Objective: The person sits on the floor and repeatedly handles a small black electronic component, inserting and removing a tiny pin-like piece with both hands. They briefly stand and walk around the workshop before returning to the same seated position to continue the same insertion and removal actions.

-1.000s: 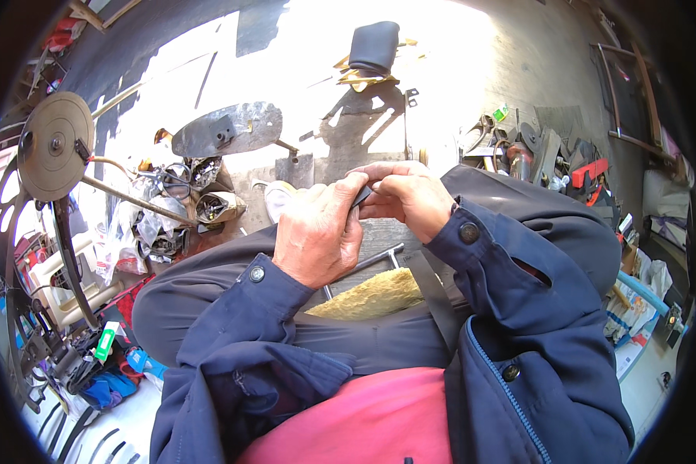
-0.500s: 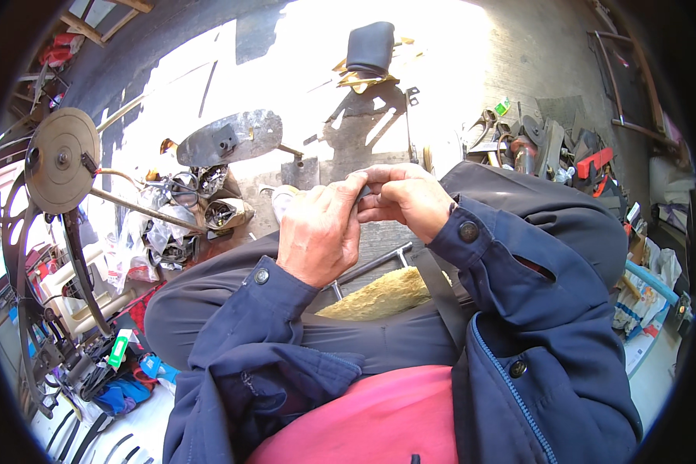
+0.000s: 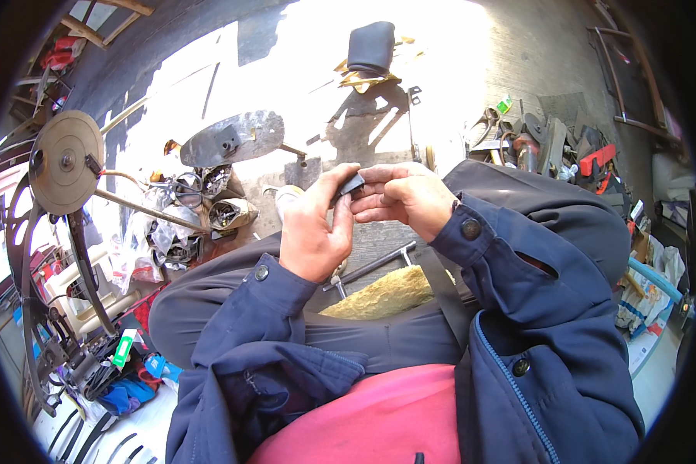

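My left hand is closed on a small dark grey piece, pinched between thumb and fingers. The piece is flat with a straight edge; its exact kind I cannot make out. Close by on its right is my right hand, fingers bent and bunched, their tips right at the piece's edge. Whether those fingers grip it is hard to see. Both hands are raised above my lap. Below them lie a metal bar with short legs and a rough yellow foam-like pad.
At left stands a cast-metal machine with a round wheel. A dark oval plate is ahead, near bags of scraps. Farther off is a stool with a black seat. Tools and a red-handled item are heaped at right.
My left hand has turned and its thumb has dropped lower, so the dark piece shows more. My right hand stays nearly in place.
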The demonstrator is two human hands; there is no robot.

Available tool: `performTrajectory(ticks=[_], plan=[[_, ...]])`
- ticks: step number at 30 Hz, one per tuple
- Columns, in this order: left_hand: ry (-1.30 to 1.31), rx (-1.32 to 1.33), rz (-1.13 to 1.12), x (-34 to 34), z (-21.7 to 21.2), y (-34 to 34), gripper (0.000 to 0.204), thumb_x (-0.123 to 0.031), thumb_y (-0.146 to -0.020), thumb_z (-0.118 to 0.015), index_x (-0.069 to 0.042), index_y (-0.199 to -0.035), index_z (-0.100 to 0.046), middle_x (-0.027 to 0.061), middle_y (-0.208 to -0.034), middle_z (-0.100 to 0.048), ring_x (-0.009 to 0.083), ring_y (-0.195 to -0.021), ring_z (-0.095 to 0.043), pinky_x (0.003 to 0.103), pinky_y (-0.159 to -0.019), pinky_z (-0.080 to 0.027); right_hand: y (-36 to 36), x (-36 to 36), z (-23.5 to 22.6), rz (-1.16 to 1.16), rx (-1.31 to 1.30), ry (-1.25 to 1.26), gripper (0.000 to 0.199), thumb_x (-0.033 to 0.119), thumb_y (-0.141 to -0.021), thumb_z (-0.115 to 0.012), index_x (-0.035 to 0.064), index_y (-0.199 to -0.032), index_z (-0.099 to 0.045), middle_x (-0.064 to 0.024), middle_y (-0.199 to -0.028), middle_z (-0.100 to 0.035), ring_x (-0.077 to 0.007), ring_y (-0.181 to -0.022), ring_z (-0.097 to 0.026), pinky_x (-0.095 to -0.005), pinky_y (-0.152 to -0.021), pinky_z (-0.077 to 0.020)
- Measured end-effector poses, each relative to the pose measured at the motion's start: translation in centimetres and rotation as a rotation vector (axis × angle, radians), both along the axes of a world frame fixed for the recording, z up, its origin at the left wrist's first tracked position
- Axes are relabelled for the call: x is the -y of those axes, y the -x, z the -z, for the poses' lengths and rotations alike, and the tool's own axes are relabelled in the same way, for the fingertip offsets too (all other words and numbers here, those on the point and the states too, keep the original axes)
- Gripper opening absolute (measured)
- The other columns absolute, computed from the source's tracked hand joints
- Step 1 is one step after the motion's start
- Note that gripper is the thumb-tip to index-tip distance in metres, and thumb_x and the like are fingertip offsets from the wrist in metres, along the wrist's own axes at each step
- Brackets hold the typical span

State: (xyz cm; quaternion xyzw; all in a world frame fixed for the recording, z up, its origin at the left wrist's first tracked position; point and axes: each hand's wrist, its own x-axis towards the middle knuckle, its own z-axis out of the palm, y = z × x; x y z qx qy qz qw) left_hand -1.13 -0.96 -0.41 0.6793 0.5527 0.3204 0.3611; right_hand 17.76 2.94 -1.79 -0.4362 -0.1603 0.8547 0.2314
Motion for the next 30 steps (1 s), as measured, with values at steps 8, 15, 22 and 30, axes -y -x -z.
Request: performTrajectory(ticks=[8,15,22,30], plan=[[0.389,0.432,-0.159,-0.2,1.2,0.3,0.034,0.002,-0.096,-0.056,0.004,-0.129,-0.061,0.0137,-0.103,-0.074,0.0166,-0.089,-0.074,0.027,-0.082,-0.057,0.0,0.2,0.8,-0.037,0.080,-0.090,0.039,0.000,-0.094,-0.055,-0.0104,-0.131,-0.056,-0.0170,-0.113,-0.071,-0.0208,-0.095,-0.073,-0.0354,-0.086,-0.0626],[0.712,0.769,-0.204,-0.4,1.3,1.3,0.038,-0.002,-0.099,-0.053,0.005,-0.136,-0.057,0.0135,-0.100,-0.072,0.0180,-0.083,-0.074,0.030,-0.074,-0.061,0.1,0.1,0.7,-0.086,0.184,-0.234,0.028,0.006,-0.096,-0.064,-0.0080,-0.120,-0.065,-0.0114,-0.093,-0.072,-0.0141,-0.079,-0.071,-0.0272,-0.068,-0.0613],[0.884,0.900,-0.188,-0.5,2.0,2.3,0.047,-0.016,-0.099,-0.056,0.004,-0.142,-0.052,0.0146,-0.108,-0.072,0.0237,-0.087,-0.075,0.036,-0.080,-0.062,0.3,0.0,0.3,-0.111,0.266,-0.312,0.023,0.006,-0.097,-0.065,-0.0072,-0.116,-0.066,-0.0107,-0.090,-0.071,-0.0123,-0.074,-0.067,-0.0265,-0.065,-0.0594],[0.965,1.055,-0.169,-0.3,2.7,2.7,0.051,-0.019,-0.100,-0.058,0.004,-0.144,-0.049,0.0158,-0.116,-0.070,0.0269,-0.093,-0.075,0.040,-0.085,-0.061,0.3,0.0,-0.2,-0.119,0.328,-0.385,0.020,0.005,-0.098,-0.062,-0.0064,-0.112,-0.068,-0.0082,-0.091,-0.071,-0.0106,-0.073,-0.065,-0.0265,-0.066,-0.0585]])
